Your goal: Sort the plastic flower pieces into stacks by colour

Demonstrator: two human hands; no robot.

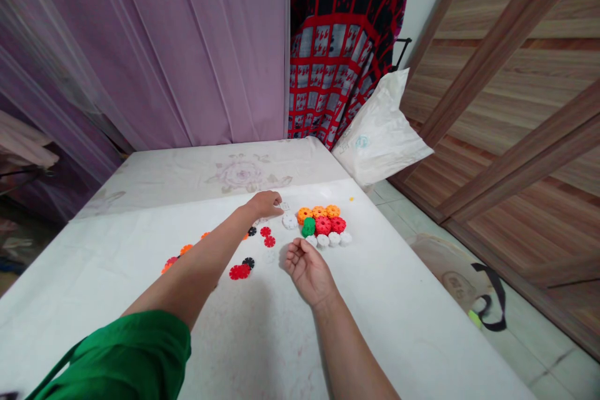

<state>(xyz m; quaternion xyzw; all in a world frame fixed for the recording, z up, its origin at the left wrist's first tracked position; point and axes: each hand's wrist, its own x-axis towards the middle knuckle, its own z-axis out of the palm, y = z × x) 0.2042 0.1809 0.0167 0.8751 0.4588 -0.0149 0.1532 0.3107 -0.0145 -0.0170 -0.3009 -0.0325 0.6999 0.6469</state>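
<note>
My left hand [266, 205] reaches over the far middle of the table. Its thumb and fingers are apart, beside a white notched disc stack [289, 220] and a faint clear disc [285, 206]. Lower right, my right hand [310, 272] rests with its fingers curled inward; whatever may be inside them is hidden. Just beyond its fingertips is a green disc stack [308, 227]. Beside that stand red stacks [323, 225], with orange stacks [319, 212] behind and a row of white stacks [334, 239] in front.
Loose red discs [240, 272], black discs [249, 262] and orange discs [186, 249] lie left of the stacks, some partly behind my left forearm. All are on a white-covered table [384, 300]. A white bag [379, 131] stands past its right edge, near wooden doors [539, 156].
</note>
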